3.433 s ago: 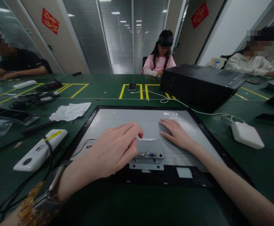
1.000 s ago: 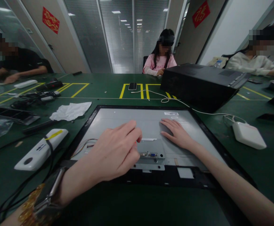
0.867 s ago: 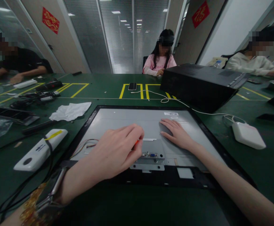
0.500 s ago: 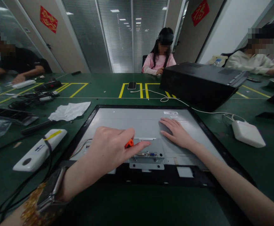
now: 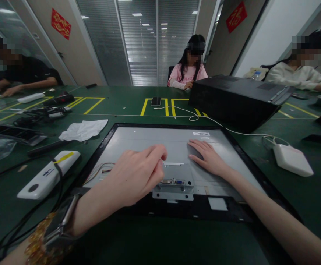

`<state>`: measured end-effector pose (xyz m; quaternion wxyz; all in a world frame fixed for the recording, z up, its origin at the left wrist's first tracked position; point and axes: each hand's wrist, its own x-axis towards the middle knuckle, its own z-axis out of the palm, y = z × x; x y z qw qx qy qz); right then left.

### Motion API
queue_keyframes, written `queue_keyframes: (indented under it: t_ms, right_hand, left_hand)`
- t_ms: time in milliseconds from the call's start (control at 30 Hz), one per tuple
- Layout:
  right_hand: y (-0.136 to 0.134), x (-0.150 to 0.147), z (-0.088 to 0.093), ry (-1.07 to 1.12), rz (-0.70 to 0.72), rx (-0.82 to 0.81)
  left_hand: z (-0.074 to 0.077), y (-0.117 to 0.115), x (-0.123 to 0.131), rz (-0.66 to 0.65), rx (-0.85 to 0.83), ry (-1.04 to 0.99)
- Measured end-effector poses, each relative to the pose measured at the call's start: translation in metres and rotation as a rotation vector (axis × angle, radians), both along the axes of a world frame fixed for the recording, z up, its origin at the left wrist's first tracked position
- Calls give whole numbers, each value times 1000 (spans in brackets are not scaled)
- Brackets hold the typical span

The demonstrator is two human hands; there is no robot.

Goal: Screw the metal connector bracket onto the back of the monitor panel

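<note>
A flat display panel [image 5: 174,145] lies on the green table, its grey metal back facing up inside a black frame. Fingers curled, my left hand [image 5: 141,175] is closed above the left part of the metal bracket [image 5: 174,197] with the video ports [image 5: 179,182]. The orange-handled tool seen in it a moment earlier is hidden behind the fingers now. My right hand [image 5: 206,156] rests flat, fingers stretched out, on the panel's back to the right of the bracket. Thin coloured wires [image 5: 96,171] run along the panel's left side, partly behind my left forearm.
A white plastic device [image 5: 50,175] with a black cable lies at left, near a crumpled white tissue [image 5: 83,130]. At right are a white power adapter [image 5: 293,159] and a large black casing [image 5: 235,97]. A phone [image 5: 155,101] lies farther back. Several people sit around the table.
My left hand has turned and shifted slightly right; its thumb has folded in and the orange handle has gone from sight. My right hand stays on the panel.
</note>
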<state>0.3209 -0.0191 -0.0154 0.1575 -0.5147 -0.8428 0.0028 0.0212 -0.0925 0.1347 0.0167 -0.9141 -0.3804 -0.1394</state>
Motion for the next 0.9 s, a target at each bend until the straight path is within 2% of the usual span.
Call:
queue_keyframes:
  t_ms: [433,700,900]
  right_hand:
    - [0,0,0,10,1,0]
    - [0,0,-1,9,5,4]
    - [-1,-1,1,5,0,-5]
  left_hand:
    - [4,-3,-1,-109,-212,-67]
    - [-2,-2,0,-114,-185,-106]
    - [4,-4,-4,-138,-337,-156]
